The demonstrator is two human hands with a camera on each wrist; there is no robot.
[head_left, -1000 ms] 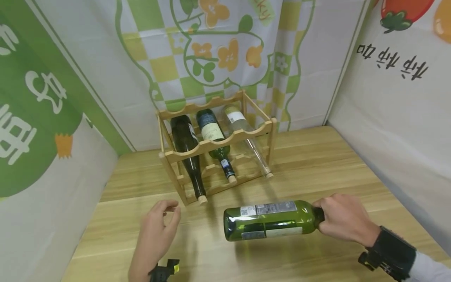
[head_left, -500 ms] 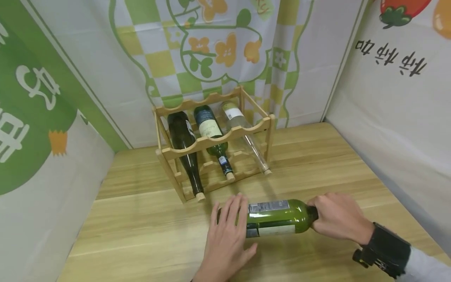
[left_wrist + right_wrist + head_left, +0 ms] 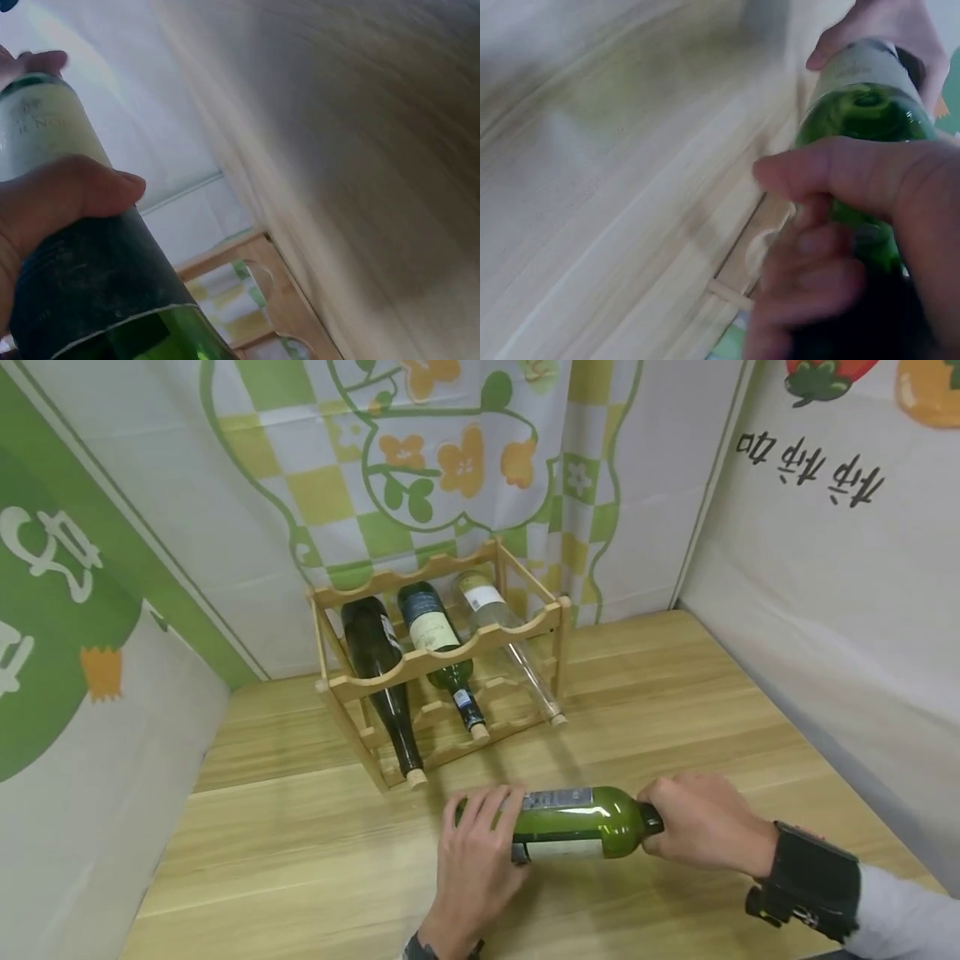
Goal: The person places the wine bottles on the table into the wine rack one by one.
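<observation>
A green wine bottle (image 3: pixel 558 822) lies on its side in the air over the table, its base to the left and its neck to the right. My left hand (image 3: pixel 480 852) grips the base end; in the left wrist view its thumb (image 3: pixel 90 187) curls over the dark and cream label. My right hand (image 3: pixel 701 820) holds the neck, fingers wrapped round it. Behind the hands stands a wooden wine rack (image 3: pixel 442 664). On its top row lie a dark bottle (image 3: pixel 375 647), a green labelled bottle (image 3: pixel 435 627) and a clear bottle (image 3: pixel 487 602), corked necks toward me.
The wooden table (image 3: pixel 300 852) runs back to a checked, flowered curtain (image 3: pixel 450 452). Printed white panels stand at the left and right (image 3: pixel 832 568). The rack's lower row sits close to the tabletop.
My left hand has come in from the left, first laid over the bottle's base end, and now grips it. The bottle and right hand have shifted slightly left in the view.
</observation>
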